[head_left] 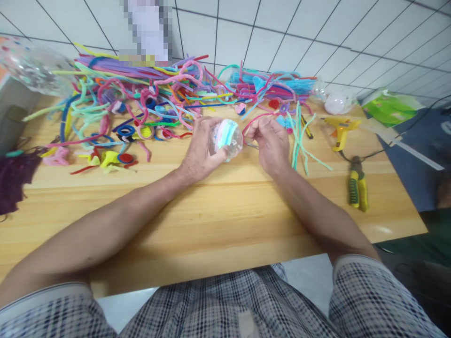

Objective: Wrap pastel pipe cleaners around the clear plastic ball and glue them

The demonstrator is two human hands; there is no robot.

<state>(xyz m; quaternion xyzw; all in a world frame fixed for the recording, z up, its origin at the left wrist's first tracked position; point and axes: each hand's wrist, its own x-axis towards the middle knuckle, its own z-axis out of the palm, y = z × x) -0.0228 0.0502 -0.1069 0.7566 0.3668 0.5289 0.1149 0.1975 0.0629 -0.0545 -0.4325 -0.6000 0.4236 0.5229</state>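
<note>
My left hand [201, 152] is wrapped round a clear, rounded plastic piece [235, 149] above the middle of the table. Pastel bands [227, 133] in white, turquoise and lilac run across it; I cannot tell exactly what it is. Just to its right, my right hand [270, 144] is closed in a pinch on a thin pink pipe cleaner [254, 120], which curves up and away from the fingers. A thin greyish strip [251, 146] shows by the same fingers, too blurred to name. Pale green pipe cleaners [299, 136] lie right beside this hand.
Tangled, many-coloured pipe cleaners [141, 89] spread along the back of the wooden table [211, 220]. At the right lie a yellow glue gun [340, 129] with a cord and yellow-green pliers [357, 185]. A transparent balloon [42, 70] sits at the far left, near dark purple fabric [17, 178].
</note>
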